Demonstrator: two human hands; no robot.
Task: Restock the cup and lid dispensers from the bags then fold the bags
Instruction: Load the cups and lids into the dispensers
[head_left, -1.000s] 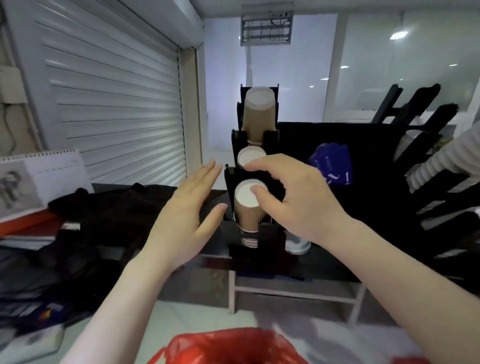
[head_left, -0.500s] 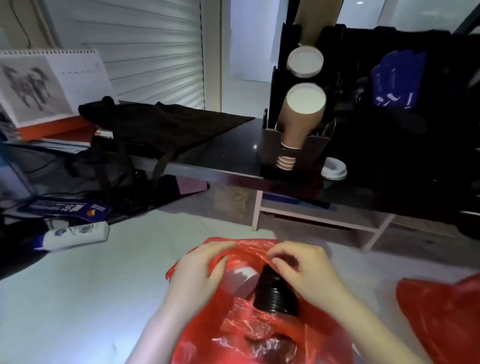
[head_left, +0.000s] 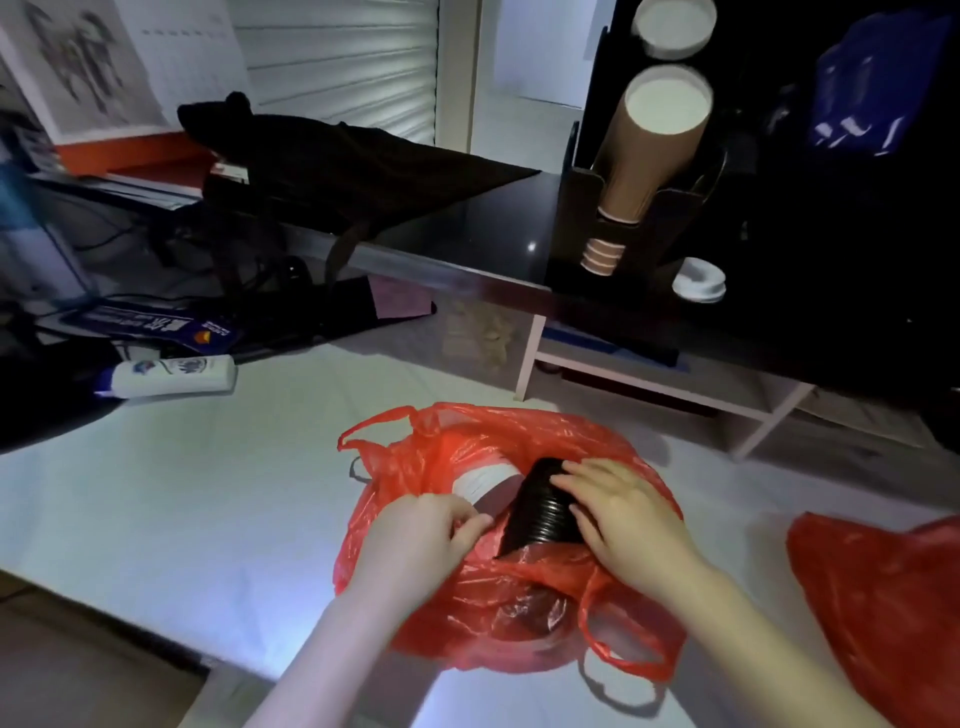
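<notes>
Table (head_left: 208, 493), bag (head_left: 519, 431): lids (head_left: 540, 514) against right hand (head_left: 623, 514)

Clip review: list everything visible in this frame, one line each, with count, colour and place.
open bag: one, red, on white table, centre
black lid stack: one, black, inside open bag
white lid stack: one, white, inside open bag
second bag: one, red, table's right edge
cup dispenser: one, black, on dark counter
brown cups: several, brown, in cup dispenser
counter lid: count unclear, white, beside cup dispenser
bottle: one, white, lying at left
calendar: one, white, top left
left hand: pinches open bag's rim
right hand: holds black lid stack
</notes>
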